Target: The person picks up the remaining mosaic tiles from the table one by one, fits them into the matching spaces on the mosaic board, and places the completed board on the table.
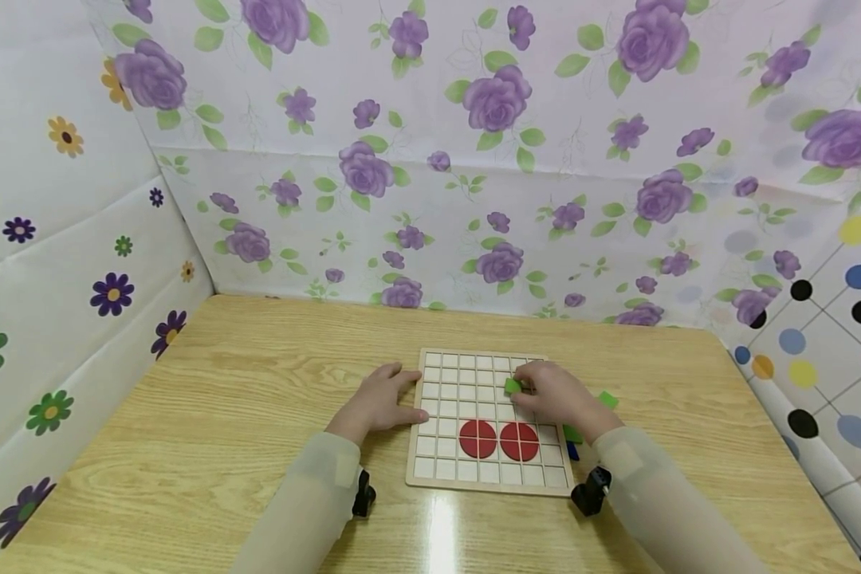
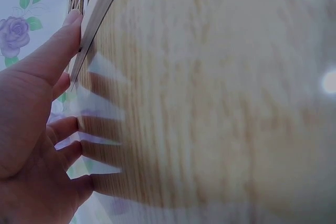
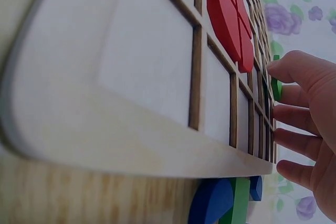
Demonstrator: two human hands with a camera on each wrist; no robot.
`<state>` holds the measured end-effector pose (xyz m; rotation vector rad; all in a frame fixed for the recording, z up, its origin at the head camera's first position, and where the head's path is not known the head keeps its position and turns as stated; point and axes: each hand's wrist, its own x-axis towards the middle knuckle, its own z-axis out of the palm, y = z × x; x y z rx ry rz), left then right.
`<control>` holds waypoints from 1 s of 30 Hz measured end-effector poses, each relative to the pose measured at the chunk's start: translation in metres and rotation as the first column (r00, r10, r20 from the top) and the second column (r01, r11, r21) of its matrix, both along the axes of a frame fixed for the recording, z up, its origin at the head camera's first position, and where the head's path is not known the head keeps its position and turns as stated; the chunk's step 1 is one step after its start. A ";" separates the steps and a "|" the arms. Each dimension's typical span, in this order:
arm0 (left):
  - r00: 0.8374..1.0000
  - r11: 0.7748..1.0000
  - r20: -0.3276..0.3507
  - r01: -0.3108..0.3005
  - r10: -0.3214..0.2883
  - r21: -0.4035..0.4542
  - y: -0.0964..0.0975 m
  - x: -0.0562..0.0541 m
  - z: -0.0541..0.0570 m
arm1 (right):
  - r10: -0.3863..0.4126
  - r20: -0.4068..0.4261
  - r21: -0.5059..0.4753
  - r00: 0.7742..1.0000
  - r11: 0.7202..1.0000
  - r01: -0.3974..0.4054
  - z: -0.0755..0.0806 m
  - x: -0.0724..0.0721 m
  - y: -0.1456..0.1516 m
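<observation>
A wooden grid board (image 1: 488,483) with square cells lies on the table. Red quarter-circle tiles in its lower half form two discs, one left (image 1: 477,439) and one right (image 1: 520,442). My right hand (image 1: 556,392) is over the board's upper right, pinching a green tile (image 1: 513,387) between thumb and finger; in the right wrist view that green tile (image 3: 276,80) stands on edge. My left hand (image 1: 378,401) rests at the board's left edge, fingers spread, thumb (image 2: 63,51) touching the frame in the left wrist view.
Right of the board lie loose tiles: a green one (image 1: 608,399), another green one (image 1: 572,434) and a blue one (image 1: 572,451), partly hidden by the right arm. Wood-grain table (image 1: 273,383) surrounds the board. Flower-patterned cloth (image 1: 430,183) hangs behind it.
</observation>
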<state>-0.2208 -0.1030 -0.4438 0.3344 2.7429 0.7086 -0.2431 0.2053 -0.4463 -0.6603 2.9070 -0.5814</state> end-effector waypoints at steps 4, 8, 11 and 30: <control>1.000 1.000 0.005 -0.003 0.003 0.005 0.000 0.000 0.000 | 0.007 0.006 0.001 1.000 1.000 -0.007 0.001 0.000 -0.001; 1.000 1.000 0.007 -0.005 0.004 0.010 0.000 0.000 0.000 | 0.010 -0.002 0.003 1.000 1.000 -0.010 0.001 0.000 -0.002; 1.000 1.000 0.007 -0.005 0.005 0.011 0.000 0.000 0.000 | 0.010 -0.010 0.005 1.000 1.000 -0.010 0.002 0.000 -0.002; 1.000 1.000 0.007 -0.009 0.009 0.021 0.000 0.002 0.002 | -0.023 0.017 0.006 1.000 1.000 0.023 0.005 -0.001 -0.012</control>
